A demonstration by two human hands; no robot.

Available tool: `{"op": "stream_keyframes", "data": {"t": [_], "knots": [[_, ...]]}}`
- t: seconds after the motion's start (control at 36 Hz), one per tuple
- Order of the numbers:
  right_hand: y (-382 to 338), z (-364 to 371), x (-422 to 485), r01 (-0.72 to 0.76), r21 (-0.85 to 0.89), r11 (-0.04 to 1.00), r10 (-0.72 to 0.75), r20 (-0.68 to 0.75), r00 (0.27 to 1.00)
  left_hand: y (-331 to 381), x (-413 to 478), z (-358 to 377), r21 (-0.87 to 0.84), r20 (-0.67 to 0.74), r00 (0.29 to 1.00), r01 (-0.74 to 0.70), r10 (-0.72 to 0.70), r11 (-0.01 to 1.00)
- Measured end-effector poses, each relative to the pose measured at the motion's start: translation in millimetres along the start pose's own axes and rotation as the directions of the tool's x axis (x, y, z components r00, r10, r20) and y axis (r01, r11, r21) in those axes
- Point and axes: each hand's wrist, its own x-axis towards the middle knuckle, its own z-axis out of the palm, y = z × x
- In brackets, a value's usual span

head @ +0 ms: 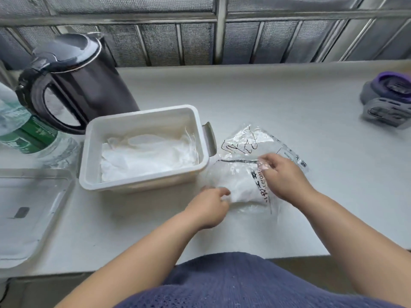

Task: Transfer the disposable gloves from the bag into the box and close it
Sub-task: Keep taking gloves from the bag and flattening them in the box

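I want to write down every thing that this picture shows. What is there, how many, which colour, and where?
kettle: 1, black, back left
bottle: 1, clear with green label, far left
box: 1, white, open, left of centre
gloves in the box: one pile, white, number unclear
lid: 1, clear, front left, lying flat
bag: 1, clear with black print, right of the box
gloves in the bag: one wad, white, number unclear
device: 1, grey and purple, far right
table: 1, white, under everything
left hand: 1, grips the bag's near end
right hand: 1, pinches the bag's top film
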Motion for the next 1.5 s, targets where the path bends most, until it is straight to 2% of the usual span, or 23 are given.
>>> {"op": "stream_keyframes", "data": {"t": [0.08,0.31,0.42,0.47,0.5,0.53,0.58,0.61,0.64,0.67,0.69,0.78,0.83,0.92,0.97,1.03,1.08,1.17,1.28,1.39,1.44,1.5], "knots": [[-0.9,-4.5,1.0,0.026,0.029,0.999,-0.026,0.010,1.000,2.2,13.5,11.7,-0.129,-0.043,0.999,0.023,-0.028,0.991],[5.5,-8.9,5.0,0.027,-0.011,1.000,-0.027,0.018,0.999,17.7,15.4,19.1,-0.193,-0.245,0.967,0.021,-0.069,0.981],[4.5,-5.0,5.1,0.059,-0.005,0.998,-0.059,-0.014,0.998,25.7,3.9,10.4,-0.381,-0.329,0.944,-0.149,0.017,0.913],[2.2,-2.6,7.3,0.058,0.051,0.997,-0.056,-0.036,0.998,30.5,-5.9,2.5,-0.440,-0.378,0.922,-0.258,0.083,0.860],[0.9,-2.1,8.7,0.046,0.089,0.995,-0.042,-0.050,0.998,31.8,-9.6,-0.4,-0.423,-0.431,0.892,-0.333,0.136,0.843],[-0.1,-1.9,10.1,0.036,0.129,0.991,-0.027,-0.067,0.997,32.5,-12.7,-3.7,-0.331,-0.512,0.829,-0.434,0.227,0.838],[-4.7,-3.0,13.0,0.029,0.196,0.980,-0.009,-0.104,0.994,33.4,-17.8,-13.0,-0.053,-0.629,0.640,-0.601,0.441,0.798],[-7.0,-3.9,14.0,0.032,0.215,0.976,-0.006,-0.118,0.993,34.4,-19.4,-18.6,0.034,-0.653,0.563,-0.646,0.506,0.763],[-9.1,-4.9,14.8,0.039,0.228,0.973,-0.010,-0.127,0.992,36.3,-21.0,-24.8,0.066,-0.673,0.517,-0.670,0.529,0.739],[-11.9,-5.5,15.5,0.050,0.235,0.971,-0.021,-0.127,0.992,37.8,-23.3,-31.4,0.049,-0.695,0.503,-0.680,0.514,0.731],[-15.0,-5.6,15.6,0.063,0.237,0.969,-0.035,-0.121,0.992,39.4,-26.5,-39.3,-0.021,-0.710,0.530,-0.675,0.464,0.738],[-24.7,-6.8,11.8,0.130,0.201,0.971,-0.110,-0.108,0.988,38.2,-31.9,-55.8,-0.370,-0.634,0.733,-0.566,0.245,0.737],[-34.2,-6.6,6.5,0.218,0.167,0.962,-0.195,-0.143,0.970,33.2,-34.0,-63.1,-0.517,-0.575,0.800,-0.518,0.171,0.681],[-48.7,-4.7,-4.1,0.397,0.169,0.902,-0.339,-0.291,0.895,27.6,-36.6,-71.4,-0.689,-0.538,0.836,-0.510,0.108,0.515],[-58.0,-2.5,-9.2,0.455,0.255,0.853,-0.367,-0.327,0.871,22.3,-38.3,-78.4,-0.761,-0.534,0.843,-0.512,0.065,0.398],[-66.0,0.2,-11.8,0.455,0.374,0.809,-0.387,-0.245,0.889,17.4,-40.3,-85.5,-0.818,-0.514,0.858,-0.497,0.021,0.290],[-75.0,5.9,-14.4,0.417,0.431,0.800,-0.424,-0.087,0.902,11.8,-41.4,-90.3,-0.855,-0.479,0.878,-0.464,-0.007,0.233],[-81.9,18.9,-15.9,0.363,0.400,0.842,-0.427,0.079,0.901,5.7,-41.8,-89.4,-0.887,-0.410,0.912,-0.396,-0.009,0.236],[-85.1,33.0,-11.4,0.360,0.329,0.873,-0.414,0.111,0.903,-4.2,-42.9,-84.4,-0.901,-0.374,0.927,-0.363,-0.004,0.236],[-86.5,40.0,-9.9,0.308,0.375,0.874,-0.395,0.179,0.901,-17.6,-46.6,-86.8,-0.924,-0.325,0.945,-0.325,0.037,0.202],[-86.2,41.2,-10.5,0.261,0.424,0.867,-0.369,0.197,0.908,-22.6,-47.7,-85.9,-0.922,-0.298,0.953,-0.300,0.049,0.243],[-84.4,42.1,-9.9,0.202,0.481,0.853,-0.337,0.214,0.917,-26.5,-48.9,-81.1,-0.899,-0.278,0.959,-0.277,0.047,0.340]]}}
